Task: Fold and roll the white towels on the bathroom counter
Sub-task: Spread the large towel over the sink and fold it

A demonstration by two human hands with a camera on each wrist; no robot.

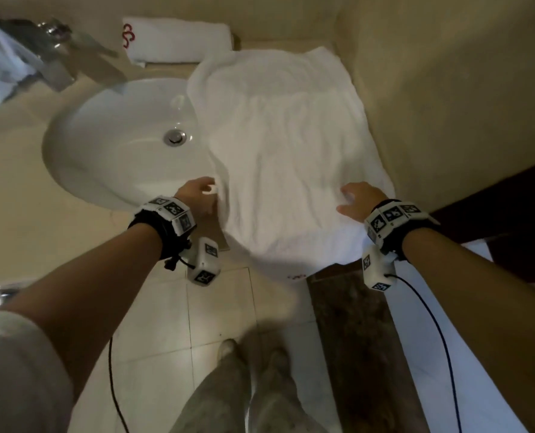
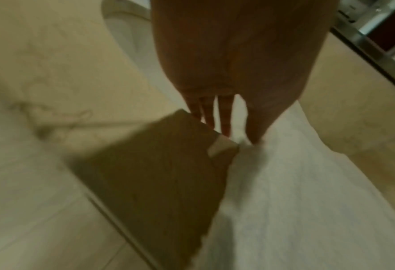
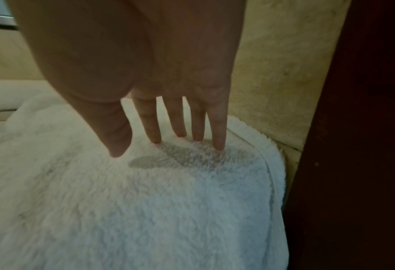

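Note:
A large white towel (image 1: 291, 145) lies spread flat on the counter to the right of the sink, its near end hanging over the front edge. My left hand (image 1: 202, 195) is at the towel's left edge; in the left wrist view its fingers (image 2: 224, 126) are straight and touch the towel (image 2: 307, 201) at that edge. My right hand (image 1: 353, 200) is on the towel's near right part. In the right wrist view the right hand (image 3: 168, 144) is spread and its straight fingertips (image 3: 219, 146) press into the towel's pile (image 3: 145, 201). A folded white towel (image 1: 178, 39) with red embroidery lies at the back.
The white sink (image 1: 103, 145) with a chrome faucet (image 1: 56, 42) is left of the towel. A beige wall (image 1: 447, 89) borders the towel's right side, and dark wood (image 1: 509, 198) stands beyond it. Below are floor tiles (image 1: 213, 307) and a dark mat (image 1: 353, 339).

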